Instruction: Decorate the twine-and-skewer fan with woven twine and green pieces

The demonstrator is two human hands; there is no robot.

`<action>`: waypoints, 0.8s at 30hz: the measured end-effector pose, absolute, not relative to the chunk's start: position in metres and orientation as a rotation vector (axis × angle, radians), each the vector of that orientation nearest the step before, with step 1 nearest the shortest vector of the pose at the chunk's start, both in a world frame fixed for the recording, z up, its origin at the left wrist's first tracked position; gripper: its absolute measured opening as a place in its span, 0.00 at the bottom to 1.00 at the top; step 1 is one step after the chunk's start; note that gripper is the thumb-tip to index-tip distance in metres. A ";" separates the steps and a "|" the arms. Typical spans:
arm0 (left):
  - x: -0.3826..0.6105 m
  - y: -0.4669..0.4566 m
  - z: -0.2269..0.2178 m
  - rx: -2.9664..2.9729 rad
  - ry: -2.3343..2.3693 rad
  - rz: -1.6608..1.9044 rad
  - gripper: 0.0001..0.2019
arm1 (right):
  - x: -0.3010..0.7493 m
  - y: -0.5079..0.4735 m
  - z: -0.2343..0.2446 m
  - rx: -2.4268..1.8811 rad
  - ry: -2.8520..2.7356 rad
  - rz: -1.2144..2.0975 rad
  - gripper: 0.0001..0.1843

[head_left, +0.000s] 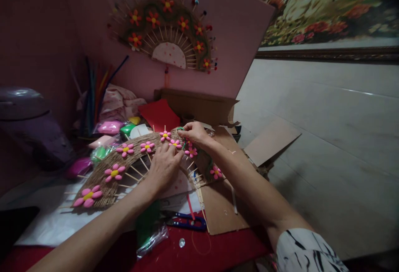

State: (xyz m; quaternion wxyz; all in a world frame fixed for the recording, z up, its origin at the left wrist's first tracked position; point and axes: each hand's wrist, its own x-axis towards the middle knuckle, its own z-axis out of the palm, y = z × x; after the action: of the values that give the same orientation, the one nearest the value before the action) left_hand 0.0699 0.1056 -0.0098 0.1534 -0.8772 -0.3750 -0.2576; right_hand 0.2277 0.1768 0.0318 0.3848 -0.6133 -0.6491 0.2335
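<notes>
A fan (107,187) of sticks wrapped in brown twine lies across the table, with pink clay flowers (114,172) with yellow centres along its band. My left hand (165,165) rests on the middle of the band with fingers bent, holding it beside a pink flower. At the upper edge, my right hand (195,134) pinches a thin green strand (181,128). More green runs over the fan's right part, around the flowers there. My left hand hides some of the sticks and the pale centre piece (177,185).
Blue-handled thread snips (187,221) and a small clear gem (182,243) lie near the front on the red table. Cardboard (224,205) sits at right. Bagged coloured clay (110,127) is at left. A similar finished-looking fan (152,20) hangs on the pink board behind.
</notes>
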 end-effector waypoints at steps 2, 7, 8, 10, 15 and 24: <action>0.071 0.105 -0.010 -2.521 -1.068 -0.725 0.13 | 0.227 0.176 0.033 -1.569 -1.646 0.586 0.10; 0.071 0.107 -0.011 -2.523 -1.085 -0.767 0.13 | 0.226 0.175 0.034 -1.565 -1.652 0.571 0.10; 0.071 0.108 -0.011 -2.511 -1.104 -0.777 0.12 | 0.227 0.175 0.034 -1.564 -1.655 0.564 0.10; 0.071 0.110 -0.012 -2.501 -1.129 -0.775 0.11 | 0.227 0.175 0.033 -1.565 -1.656 0.555 0.10; 0.073 0.114 -0.015 -2.509 -1.092 -0.765 0.11 | 0.227 0.177 0.032 -1.587 -1.652 0.547 0.11; 0.075 0.114 -0.015 -2.471 -1.046 -0.798 0.11 | 0.226 0.180 0.031 -1.618 -1.660 0.551 0.12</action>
State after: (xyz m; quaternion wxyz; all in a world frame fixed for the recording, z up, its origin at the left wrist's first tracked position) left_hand 0.0754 0.1139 -0.0154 0.1705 -0.8698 -0.3683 -0.2808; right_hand 0.2258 0.1799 0.0312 0.3705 -0.6307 -0.6471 0.2148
